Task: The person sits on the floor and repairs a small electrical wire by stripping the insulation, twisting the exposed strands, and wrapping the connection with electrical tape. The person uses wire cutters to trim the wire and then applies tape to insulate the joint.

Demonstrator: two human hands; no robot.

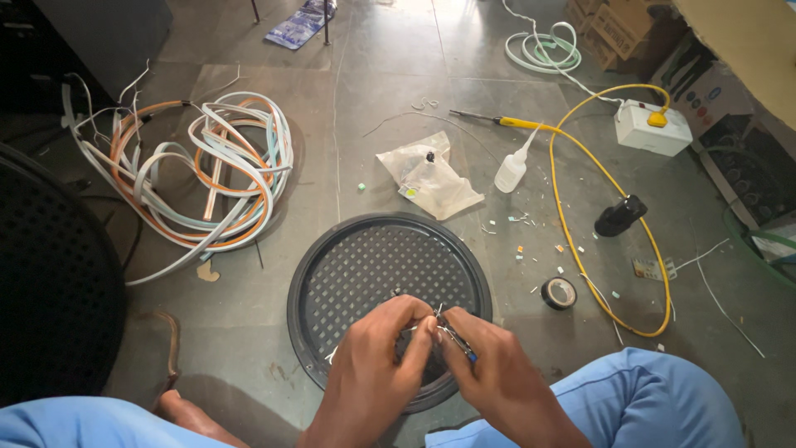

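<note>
The left hand [375, 357] pinches a thin wire end, fingertips pressed together to steady it; the right hand [489, 369] grips small pliers [458, 342] against it. Both hover just above the round perforated tray [332, 249] — likely so scraps drop into it.

Left hand [377, 353] and right hand [489, 361] pinch thin wires [421, 326] above a round black grille [365, 257].

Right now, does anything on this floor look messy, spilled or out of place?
Yes. Small cut scraps lie scattered over the tiles beside the yellow cable, and a tangled bundle of strips sprawls at left. Both hands, left hand and right hand, work above the round tray.
</note>
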